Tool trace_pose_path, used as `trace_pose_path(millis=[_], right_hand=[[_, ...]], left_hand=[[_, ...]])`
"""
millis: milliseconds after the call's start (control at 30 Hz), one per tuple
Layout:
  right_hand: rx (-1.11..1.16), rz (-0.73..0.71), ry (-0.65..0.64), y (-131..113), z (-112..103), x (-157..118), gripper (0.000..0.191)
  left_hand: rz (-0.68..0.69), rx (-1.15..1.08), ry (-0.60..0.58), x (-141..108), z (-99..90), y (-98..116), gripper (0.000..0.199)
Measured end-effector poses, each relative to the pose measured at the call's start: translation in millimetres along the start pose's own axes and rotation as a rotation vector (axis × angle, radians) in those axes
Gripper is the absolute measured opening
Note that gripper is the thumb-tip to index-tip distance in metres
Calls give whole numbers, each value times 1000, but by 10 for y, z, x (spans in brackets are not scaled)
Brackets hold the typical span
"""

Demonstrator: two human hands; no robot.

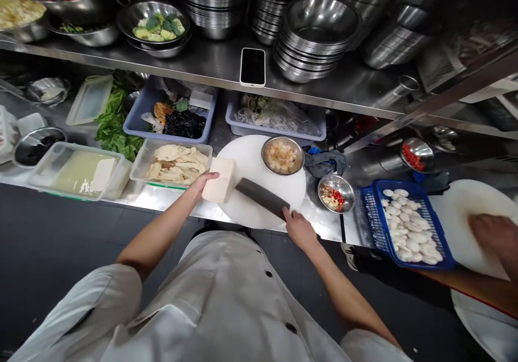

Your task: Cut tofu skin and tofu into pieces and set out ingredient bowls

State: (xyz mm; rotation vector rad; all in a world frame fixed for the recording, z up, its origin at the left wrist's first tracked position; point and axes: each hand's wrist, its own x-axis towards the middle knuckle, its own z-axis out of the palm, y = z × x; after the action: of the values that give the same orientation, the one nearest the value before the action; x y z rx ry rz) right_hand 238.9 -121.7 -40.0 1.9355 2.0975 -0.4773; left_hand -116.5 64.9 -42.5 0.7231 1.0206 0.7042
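My left hand (203,184) grips a pale rectangular block that looks like tofu (220,180), over the left edge of a round white cutting board (246,211). In my right hand (300,229) is a cleaver (261,196), its handle wrapped by my fingers and its broad dark blade pointing left toward the block. The blade lies across the front half of the board. At the board's back right sits a steel bowl of translucent pale pieces (282,156). A clear container of cream-coloured strips (178,163) stands just left of the block.
Right of the board are a small bowl of chopped red and pale bits (335,193), a dark cloth (326,163) and a blue basket of mushrooms (410,224). A co-worker's hand (493,238) rests over another board. A steel shelf (202,76) with stacked bowls and a phone (253,67) overhangs behind.
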Motion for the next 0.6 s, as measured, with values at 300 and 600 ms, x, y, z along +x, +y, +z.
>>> trace_pose_path(millis=[300, 600], right_hand=[[939, 175, 11, -4, 172, -786, 37], [616, 161, -2, -350, 58, -732, 43]], left_hand=[[293, 1235, -194, 488, 467, 665, 91], [631, 1650, 115, -133, 1113, -550, 63]])
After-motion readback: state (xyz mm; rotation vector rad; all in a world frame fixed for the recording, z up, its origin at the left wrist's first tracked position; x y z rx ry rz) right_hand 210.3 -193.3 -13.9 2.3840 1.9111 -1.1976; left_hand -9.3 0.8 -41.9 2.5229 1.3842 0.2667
